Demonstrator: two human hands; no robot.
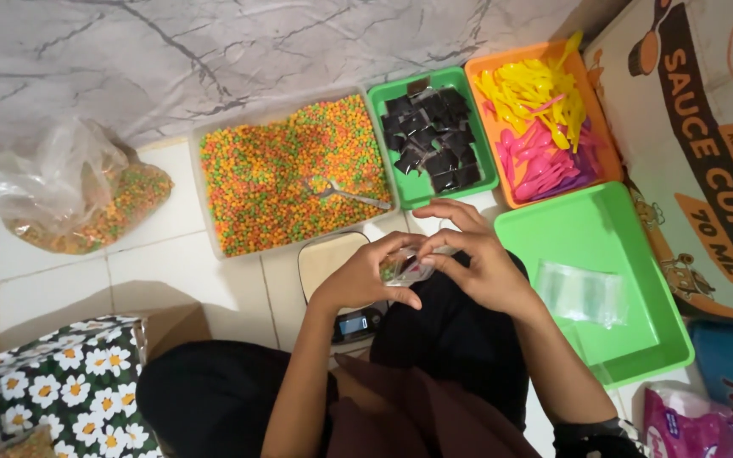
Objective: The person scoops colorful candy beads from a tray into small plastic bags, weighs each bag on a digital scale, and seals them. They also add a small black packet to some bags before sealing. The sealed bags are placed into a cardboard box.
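Head view: your left hand (pixel 365 276) and right hand (pixel 477 263) meet just above your lap, and the fingers of both are pinched together on a small clear plastic pouch (pixel 407 270) held between them. Directly beneath the pouch, at 12 o'clock from your knees, a small digital scale (pixel 332 263) sits on the tiled floor (pixel 154 254), partly hidden by your left hand. At 3 o'clock a large green tray (pixel 591 229) holds a few more clear pouches (pixel 581 293). At 8 o'clock a box with a daisy pattern (pixel 53 390) stands by your leg. Farther out, at 11 o'clock, a clear tub of small orange, green and yellow pellets (pixel 290 174) has a metal spoon (pixel 345 193) lying in it. At 12 o'clock a small green tray (pixel 432 140) holds black packets, and at 1 o'clock an orange tray (pixel 545 119) holds yellow, pink and purple plastic spoons. At 10 o'clock a clear plastic bag (pixel 78 195) holds more pellets. A cardboard carton (pixel 706 144) leans at 2 o'clock.
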